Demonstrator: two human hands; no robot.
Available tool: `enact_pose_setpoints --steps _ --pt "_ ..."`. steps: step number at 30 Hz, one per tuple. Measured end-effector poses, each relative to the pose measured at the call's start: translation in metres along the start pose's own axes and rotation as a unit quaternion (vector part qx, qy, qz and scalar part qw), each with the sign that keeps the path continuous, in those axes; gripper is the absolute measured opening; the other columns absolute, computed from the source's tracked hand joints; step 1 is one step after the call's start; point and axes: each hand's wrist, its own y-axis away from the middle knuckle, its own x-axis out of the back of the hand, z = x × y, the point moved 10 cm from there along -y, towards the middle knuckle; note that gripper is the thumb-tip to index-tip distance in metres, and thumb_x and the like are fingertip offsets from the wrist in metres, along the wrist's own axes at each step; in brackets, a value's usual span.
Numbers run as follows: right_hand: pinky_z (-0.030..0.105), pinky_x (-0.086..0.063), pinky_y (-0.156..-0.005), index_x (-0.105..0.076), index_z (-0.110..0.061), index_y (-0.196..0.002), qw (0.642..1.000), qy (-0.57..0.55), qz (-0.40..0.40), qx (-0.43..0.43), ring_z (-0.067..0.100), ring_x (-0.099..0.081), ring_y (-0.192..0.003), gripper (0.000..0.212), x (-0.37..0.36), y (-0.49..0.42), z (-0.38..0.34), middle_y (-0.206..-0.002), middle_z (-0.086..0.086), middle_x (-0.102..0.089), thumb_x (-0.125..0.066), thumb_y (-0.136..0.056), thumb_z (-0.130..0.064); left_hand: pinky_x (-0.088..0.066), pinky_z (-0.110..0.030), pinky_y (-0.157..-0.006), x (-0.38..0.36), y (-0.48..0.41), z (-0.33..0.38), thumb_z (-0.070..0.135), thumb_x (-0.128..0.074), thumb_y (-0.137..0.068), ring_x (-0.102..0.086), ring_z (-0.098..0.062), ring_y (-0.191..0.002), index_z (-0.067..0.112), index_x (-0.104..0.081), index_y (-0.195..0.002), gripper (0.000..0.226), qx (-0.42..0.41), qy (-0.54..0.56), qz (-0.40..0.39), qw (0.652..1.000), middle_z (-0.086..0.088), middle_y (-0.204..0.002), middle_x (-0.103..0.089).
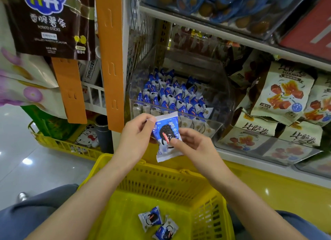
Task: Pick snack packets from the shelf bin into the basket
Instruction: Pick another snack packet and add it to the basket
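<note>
A blue-and-white snack packet [165,130] with a dark cookie picture hangs upright in front of the clear shelf bin [211,122]. My left hand [136,137] pinches its top left corner, and my right hand [193,145] pinches its lower right side with the thumb on the front. Both hands are just above the far rim of the yellow basket [161,182]. The bin holds several more of the same packets [172,98]. Two packets [157,223] lie on the basket floor.
Beige snack bags [283,100] fill the bin to the right. An orange hanging strip [109,60] and a dark potato-stick bag [50,23] hang on the left. Another yellow basket [59,143] with goods sits on the floor at left. A shelf edge [232,41] runs above the bin.
</note>
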Motion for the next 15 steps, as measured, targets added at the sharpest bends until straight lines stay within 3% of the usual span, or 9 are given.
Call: enact_pose_setpoints --steps 4,7,11,15 --pt "0.012 -0.050 -0.070 -0.063 -0.017 -0.104 0.996 -0.016 0.079 0.027 0.003 -0.065 -0.086 0.020 0.036 -0.015 -0.024 -0.096 -0.005 -0.071 -0.064 -0.084 -0.019 -0.045 -0.013 -0.069 0.025 -0.018 0.043 0.018 -0.045 -0.095 -0.058 0.000 -0.080 0.022 -0.059 -0.094 0.015 -0.141 -0.094 0.055 0.984 0.011 -0.087 -0.063" --pt "0.016 -0.052 -0.075 -0.059 -0.018 -0.110 0.989 -0.016 0.143 0.033 0.004 -0.065 -0.092 0.024 0.063 -0.041 -0.040 -0.102 -0.005 -0.070 -0.061 -0.086 -0.024 -0.040 -0.021 -0.077 0.016 -0.026 0.065 0.021 -0.048 -0.093 -0.051 -0.006 -0.091 0.020 -0.058 -0.104 0.015 -0.244 -0.269 0.041 0.931 0.010 -0.096 -0.059" --pt "0.027 -0.053 -0.080 -0.056 -0.017 -0.108 0.974 0.053 0.221 0.007 0.011 -0.065 -0.090 0.025 0.085 -0.099 -0.044 -0.102 -0.001 -0.068 -0.063 -0.086 -0.028 -0.031 -0.027 -0.081 -0.008 -0.042 0.051 0.029 -0.043 -0.095 -0.052 -0.017 -0.097 0.017 -0.058 -0.108 0.023 -0.255 -0.413 -0.011 0.874 0.002 -0.105 -0.062" --pt "0.039 -0.048 -0.083 -0.060 -0.004 -0.111 0.948 0.177 0.257 -0.054 0.027 -0.061 -0.096 0.036 0.103 -0.169 -0.024 -0.106 0.014 -0.064 -0.060 -0.088 -0.032 -0.035 -0.036 -0.081 -0.015 -0.048 0.037 0.034 -0.029 -0.098 -0.057 -0.023 -0.085 0.016 -0.064 -0.095 0.040 -0.263 -0.474 -0.028 0.840 -0.001 -0.090 -0.067"
